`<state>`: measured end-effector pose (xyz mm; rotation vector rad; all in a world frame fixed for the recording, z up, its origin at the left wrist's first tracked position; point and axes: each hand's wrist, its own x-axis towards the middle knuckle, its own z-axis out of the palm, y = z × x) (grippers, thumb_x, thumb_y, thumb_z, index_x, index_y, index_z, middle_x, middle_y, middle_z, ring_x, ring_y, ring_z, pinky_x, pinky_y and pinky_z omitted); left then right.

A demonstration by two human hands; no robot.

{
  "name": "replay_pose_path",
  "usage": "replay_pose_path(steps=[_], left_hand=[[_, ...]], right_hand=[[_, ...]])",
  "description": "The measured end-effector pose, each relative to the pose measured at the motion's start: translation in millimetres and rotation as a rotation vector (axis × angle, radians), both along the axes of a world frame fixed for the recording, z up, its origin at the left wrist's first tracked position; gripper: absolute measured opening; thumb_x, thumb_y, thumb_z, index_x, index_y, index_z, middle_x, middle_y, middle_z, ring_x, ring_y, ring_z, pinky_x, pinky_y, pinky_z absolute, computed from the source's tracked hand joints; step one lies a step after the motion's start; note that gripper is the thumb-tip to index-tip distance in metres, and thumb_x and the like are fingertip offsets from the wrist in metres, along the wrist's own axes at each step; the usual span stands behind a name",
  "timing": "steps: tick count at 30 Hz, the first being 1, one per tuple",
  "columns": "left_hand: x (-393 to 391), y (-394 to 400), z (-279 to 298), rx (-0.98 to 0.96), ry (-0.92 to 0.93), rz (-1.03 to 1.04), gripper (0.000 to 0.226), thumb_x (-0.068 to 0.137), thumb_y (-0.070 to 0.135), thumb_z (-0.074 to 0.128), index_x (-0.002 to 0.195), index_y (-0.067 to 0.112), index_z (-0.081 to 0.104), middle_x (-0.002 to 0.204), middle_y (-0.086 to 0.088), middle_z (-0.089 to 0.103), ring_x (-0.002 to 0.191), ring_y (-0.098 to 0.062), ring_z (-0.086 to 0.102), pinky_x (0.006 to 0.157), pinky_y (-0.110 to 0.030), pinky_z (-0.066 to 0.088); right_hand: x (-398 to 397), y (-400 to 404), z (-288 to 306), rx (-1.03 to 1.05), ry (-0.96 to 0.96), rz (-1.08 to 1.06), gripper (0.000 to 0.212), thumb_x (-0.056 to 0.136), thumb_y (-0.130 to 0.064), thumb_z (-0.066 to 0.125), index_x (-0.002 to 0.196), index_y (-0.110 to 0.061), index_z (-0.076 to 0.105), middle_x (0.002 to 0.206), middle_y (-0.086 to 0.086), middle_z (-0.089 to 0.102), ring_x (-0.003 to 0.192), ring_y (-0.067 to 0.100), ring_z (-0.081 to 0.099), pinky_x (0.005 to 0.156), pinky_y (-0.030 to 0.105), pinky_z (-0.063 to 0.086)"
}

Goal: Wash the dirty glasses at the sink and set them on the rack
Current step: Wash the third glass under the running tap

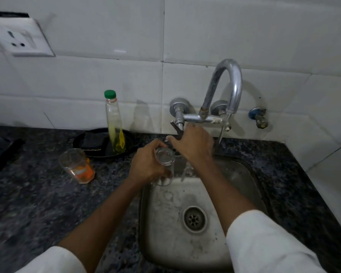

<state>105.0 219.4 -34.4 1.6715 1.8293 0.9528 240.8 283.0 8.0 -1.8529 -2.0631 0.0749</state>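
My left hand [149, 162] grips a clear drinking glass [165, 166] by its side, holding it upright over the back left part of the steel sink [165, 233]. My right hand [193, 142] reaches up and is closed on the left tap handle [177, 129] of the wall faucet [227, 85]. A thin stream of water [223, 127] falls from the spout, to the right of both hands. A second glass [77, 166] with orange liquid at its bottom stands on the dark counter to the left.
A clear bottle [114, 123] with a green cap and yellow liquid stands in a black dish [87, 140] holding a dark sponge. The sink drain [194, 219] lies in the basin's middle. A small valve [259, 118] juts from the tiled wall. A wall socket [20, 38] is upper left.
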Motion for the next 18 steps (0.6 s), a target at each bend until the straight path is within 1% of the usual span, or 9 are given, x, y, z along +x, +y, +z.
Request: replay_pose_path(steps=[2,3,5,7,9,10,12,15,18], left_hand=[[-10.1,-3.0,3.5,0.013,0.012,-0.028,0.066,0.035,0.028,0.096,0.091,0.029,0.061,0.090,0.013,0.070,0.082,-0.009,0.066,0.070,-0.032,0.055],[-14.5,-4.6,5.7,0.022,0.010,-0.038,0.066,0.036,0.028,0.096,0.092,0.028,0.062,0.090,0.012,0.070,0.083,-0.010,0.066,0.069,-0.032,0.054],[-22.1,-7.1,10.0,0.030,0.006,-0.051,0.065,0.038,0.027,0.096,0.093,0.027,0.062,0.090,0.012,0.068,0.083,-0.010,0.065,0.068,-0.031,0.054],[-28.6,-8.3,12.2,0.041,-0.007,-0.072,0.066,0.038,0.031,0.097,0.093,0.028,0.061,0.089,0.014,0.066,0.082,-0.008,0.064,0.067,-0.028,0.051],[-34.9,-8.8,14.2,0.061,-0.049,-0.102,0.069,0.036,0.041,0.097,0.094,0.026,0.061,0.088,0.016,0.064,0.081,-0.004,0.063,0.066,-0.025,0.050],[-37.3,-9.3,16.1,0.070,-0.075,-0.119,0.071,0.036,0.046,0.095,0.095,0.025,0.062,0.088,0.017,0.064,0.081,-0.001,0.062,0.067,-0.023,0.051],[-39.8,-10.0,22.0,0.086,-0.113,-0.149,0.075,0.036,0.053,0.092,0.097,0.022,0.063,0.088,0.018,0.064,0.081,0.004,0.061,0.068,-0.021,0.052],[-36.5,-11.0,31.7,0.112,-0.156,-0.187,0.073,0.041,0.052,0.095,0.099,0.020,0.062,0.086,0.015,0.068,0.080,0.005,0.064,0.068,-0.017,0.054],[-23.9,-18.7,42.3,0.121,-0.145,-0.266,0.067,0.046,0.055,0.093,0.096,0.024,0.064,0.084,0.013,0.072,0.077,0.006,0.066,0.066,-0.014,0.052]], right_hand=[[-10.6,4.4,9.8,-0.009,-0.071,0.023,0.048,0.095,-0.052,0.046,0.105,-0.009,0.066,0.102,0.011,0.069,0.093,0.031,0.065,0.069,0.034,0.042],[-13.3,7.6,9.1,-0.031,-0.024,0.002,0.048,0.098,-0.048,0.041,0.099,-0.008,0.068,0.097,0.013,0.070,0.088,0.032,0.064,0.066,0.032,0.039],[-14.8,13.0,2.5,-0.089,0.212,-0.056,0.051,0.099,-0.045,0.038,0.083,-0.007,0.067,0.083,0.013,0.068,0.076,0.032,0.062,0.058,0.032,0.037],[-13.9,12.9,-2.7,-0.182,0.493,-0.077,0.051,0.097,-0.045,0.044,0.074,-0.005,0.065,0.073,0.013,0.067,0.070,0.035,0.064,0.056,0.038,0.046],[-9.1,7.5,-8.0,-0.269,0.640,-0.084,0.044,0.095,-0.042,0.050,0.078,-0.005,0.066,0.075,0.014,0.069,0.073,0.035,0.068,0.072,0.050,0.056],[-5.3,-0.3,-9.8,-0.308,0.650,-0.064,0.034,0.096,-0.036,0.052,0.085,-0.006,0.066,0.083,0.013,0.070,0.079,0.032,0.068,0.081,0.051,0.056],[5.5,-24.8,-14.2,-0.397,0.650,0.014,0.014,0.092,-0.016,0.059,0.104,-0.013,0.062,0.106,0.009,0.069,0.096,0.023,0.065,0.091,0.044,0.053],[16.0,-69.1,-19.7,-0.517,0.768,0.250,0.053,0.073,-0.003,0.080,0.120,-0.017,0.058,0.118,0.002,0.065,0.108,0.015,0.063,0.091,0.035,0.055],[9.6,-93.9,-19.0,-0.406,0.869,0.243,0.057,0.061,-0.008,0.089,0.111,-0.014,0.064,0.104,0.004,0.072,0.097,0.015,0.069,0.079,0.032,0.059]])
